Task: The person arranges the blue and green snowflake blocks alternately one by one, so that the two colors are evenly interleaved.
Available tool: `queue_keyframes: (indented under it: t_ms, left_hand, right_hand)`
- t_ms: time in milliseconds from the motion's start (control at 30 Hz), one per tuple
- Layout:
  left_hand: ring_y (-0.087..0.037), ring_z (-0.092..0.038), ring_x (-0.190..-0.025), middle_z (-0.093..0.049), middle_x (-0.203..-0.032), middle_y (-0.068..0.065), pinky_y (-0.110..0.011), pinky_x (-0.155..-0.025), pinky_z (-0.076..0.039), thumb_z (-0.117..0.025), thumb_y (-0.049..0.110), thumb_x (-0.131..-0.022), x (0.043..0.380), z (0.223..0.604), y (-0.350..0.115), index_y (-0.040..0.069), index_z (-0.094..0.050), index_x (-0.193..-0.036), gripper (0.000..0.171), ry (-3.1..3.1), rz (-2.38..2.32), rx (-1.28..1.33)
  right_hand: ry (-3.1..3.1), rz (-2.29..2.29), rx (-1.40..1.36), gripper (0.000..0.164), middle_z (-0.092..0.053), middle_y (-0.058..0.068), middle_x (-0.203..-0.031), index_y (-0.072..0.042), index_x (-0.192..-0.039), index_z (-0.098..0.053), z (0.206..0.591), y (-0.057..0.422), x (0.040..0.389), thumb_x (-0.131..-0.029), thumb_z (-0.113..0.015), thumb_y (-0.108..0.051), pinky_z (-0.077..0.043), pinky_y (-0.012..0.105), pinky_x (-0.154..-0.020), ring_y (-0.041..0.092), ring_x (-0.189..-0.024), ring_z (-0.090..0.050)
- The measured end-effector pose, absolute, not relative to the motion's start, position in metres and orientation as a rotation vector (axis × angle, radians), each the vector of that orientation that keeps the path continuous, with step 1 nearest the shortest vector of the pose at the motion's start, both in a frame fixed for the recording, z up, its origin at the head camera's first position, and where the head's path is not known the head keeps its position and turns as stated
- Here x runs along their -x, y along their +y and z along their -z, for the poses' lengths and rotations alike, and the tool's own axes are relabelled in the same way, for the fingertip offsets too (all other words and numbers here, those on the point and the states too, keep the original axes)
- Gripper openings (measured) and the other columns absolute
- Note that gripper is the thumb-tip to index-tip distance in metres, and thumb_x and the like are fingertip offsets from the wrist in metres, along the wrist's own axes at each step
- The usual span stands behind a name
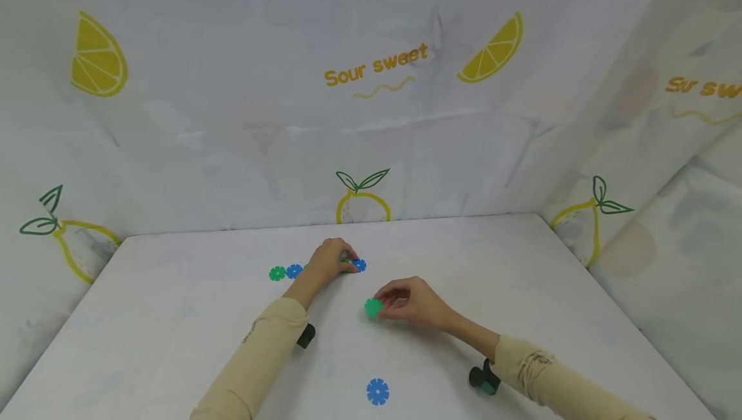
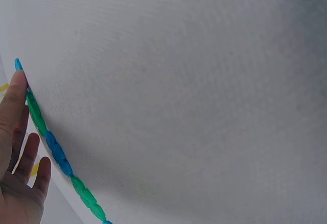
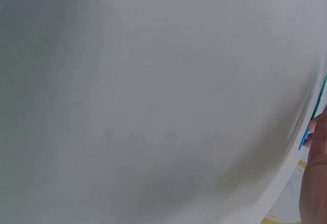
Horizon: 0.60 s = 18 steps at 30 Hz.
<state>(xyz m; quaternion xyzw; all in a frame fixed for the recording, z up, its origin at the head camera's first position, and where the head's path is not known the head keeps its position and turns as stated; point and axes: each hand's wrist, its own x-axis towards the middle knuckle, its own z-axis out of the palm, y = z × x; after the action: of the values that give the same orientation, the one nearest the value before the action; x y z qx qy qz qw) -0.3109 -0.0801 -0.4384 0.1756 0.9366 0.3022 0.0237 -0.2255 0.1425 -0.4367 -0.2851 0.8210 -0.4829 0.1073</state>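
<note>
Several green and blue notched plastic discs are joined in a row at the far middle of the table, with a green disc (image 1: 277,273) at the left end. My left hand (image 1: 329,257) pinches the blue disc (image 1: 359,265) at the row's right end and covers part of the row. In the left wrist view, the thumb lies along that row beside a green disc (image 2: 36,113). Nearer to me, my right hand (image 1: 414,303) pinches a loose green disc (image 1: 373,308) by its right side, apart from the row. In the right wrist view, fingers and blue-green edges are cut off at the border.
A single blue notched disc (image 1: 378,391) lies flat near the front of the white table (image 1: 174,336). Dark wrist-worn devices show below the left sleeve (image 1: 261,349) and the right sleeve (image 1: 545,368). A white lemon-printed cloth (image 1: 232,169) hangs behind the table.
</note>
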Motion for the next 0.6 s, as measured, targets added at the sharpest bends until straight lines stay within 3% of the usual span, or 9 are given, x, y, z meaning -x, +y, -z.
queue_keyframes:
  t_ms: [600]
  left_hand:
    - [-0.027, -0.058, -0.107, -0.066, -0.105, -0.009, -0.041, -0.097, -0.045, -0.081, 0.017, -0.075, 0.305, 0.430, -0.076, 0.008, -0.075, -0.093, 0.021, 2.908, -0.900, -0.486]
  right_hand:
    - [2.486, 1.512, 0.763, 0.027, -0.068, 0.011, -0.099, 0.002, -0.106, -0.069, 0.430, 0.165, 0.245, -0.083, -0.075, -0.010, -0.055, 0.024, -0.079, 0.017, -0.084, -0.063]
